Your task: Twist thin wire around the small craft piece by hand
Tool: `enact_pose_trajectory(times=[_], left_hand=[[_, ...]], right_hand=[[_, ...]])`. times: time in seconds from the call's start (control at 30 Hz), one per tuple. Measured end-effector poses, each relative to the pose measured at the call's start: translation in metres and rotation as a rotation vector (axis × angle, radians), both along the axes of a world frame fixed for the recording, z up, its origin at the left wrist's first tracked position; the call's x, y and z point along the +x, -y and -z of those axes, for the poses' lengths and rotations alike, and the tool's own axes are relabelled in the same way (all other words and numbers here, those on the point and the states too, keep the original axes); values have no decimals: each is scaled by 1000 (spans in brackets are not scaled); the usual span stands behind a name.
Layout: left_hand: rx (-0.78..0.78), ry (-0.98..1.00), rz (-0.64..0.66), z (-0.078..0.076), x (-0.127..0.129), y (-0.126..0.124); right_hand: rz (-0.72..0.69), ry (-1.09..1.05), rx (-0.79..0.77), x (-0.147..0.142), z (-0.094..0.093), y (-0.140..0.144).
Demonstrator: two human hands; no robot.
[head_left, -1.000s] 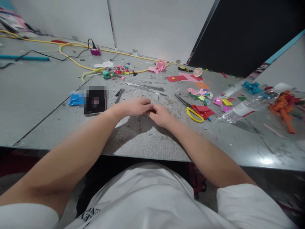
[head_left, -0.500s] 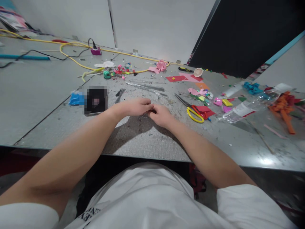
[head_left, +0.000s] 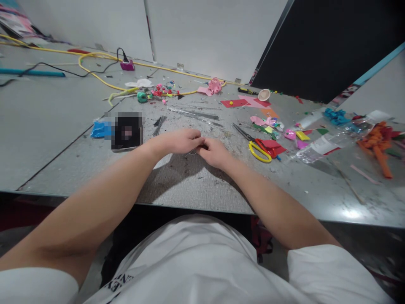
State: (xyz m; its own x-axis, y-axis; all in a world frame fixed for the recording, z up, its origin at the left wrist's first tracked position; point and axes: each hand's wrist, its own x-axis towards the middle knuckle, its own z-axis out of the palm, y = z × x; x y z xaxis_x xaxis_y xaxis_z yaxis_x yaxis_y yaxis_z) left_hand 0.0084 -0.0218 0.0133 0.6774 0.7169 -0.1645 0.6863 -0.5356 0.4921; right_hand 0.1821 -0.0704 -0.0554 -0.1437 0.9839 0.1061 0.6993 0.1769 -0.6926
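Observation:
My left hand [head_left: 185, 141] and my right hand [head_left: 215, 152] meet at the fingertips over the grey table [head_left: 190, 190]. Both are closed in a pinch around a thin metal wire [head_left: 190, 153], a short curved piece of which shows below the left fingers. The rest of the wire is hidden by my fingers. Beyond the hands lies a loose bundle of thin straight wires [head_left: 196, 114]. Another small bunch of dark wires [head_left: 160, 125] is left of my left hand. Scissors [head_left: 259, 150] with yellow and red handles lie to the right of my right hand.
A dark-screened device [head_left: 128, 133] lies by a blue packet [head_left: 100, 129] at left. A plastic bottle [head_left: 335, 141] lies at right near orange balloons [head_left: 376, 143]. Coloured scraps [head_left: 268, 126] are strewn around. A yellow cable [head_left: 88, 63] runs along the back, past a purple plug adapter [head_left: 127, 65].
The view has shifted very slightly. Both hands stay together at the same spot, with the fingers nearly unmoved around the wire.

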Motion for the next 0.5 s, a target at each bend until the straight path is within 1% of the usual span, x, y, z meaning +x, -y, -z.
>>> enact_pose_trajectory(times=[0.17,0.33,0.5], left_hand=[[14,-6,7,0,-1,0],[39,-50,9,2,-1,-1],[83,-73,21,3,-2,-1]], right_hand=[[-5,-2,-9,-1,-2,1],[0,4,-4,-1,-1,0],[-2,14,-12,-1,-2,0]])
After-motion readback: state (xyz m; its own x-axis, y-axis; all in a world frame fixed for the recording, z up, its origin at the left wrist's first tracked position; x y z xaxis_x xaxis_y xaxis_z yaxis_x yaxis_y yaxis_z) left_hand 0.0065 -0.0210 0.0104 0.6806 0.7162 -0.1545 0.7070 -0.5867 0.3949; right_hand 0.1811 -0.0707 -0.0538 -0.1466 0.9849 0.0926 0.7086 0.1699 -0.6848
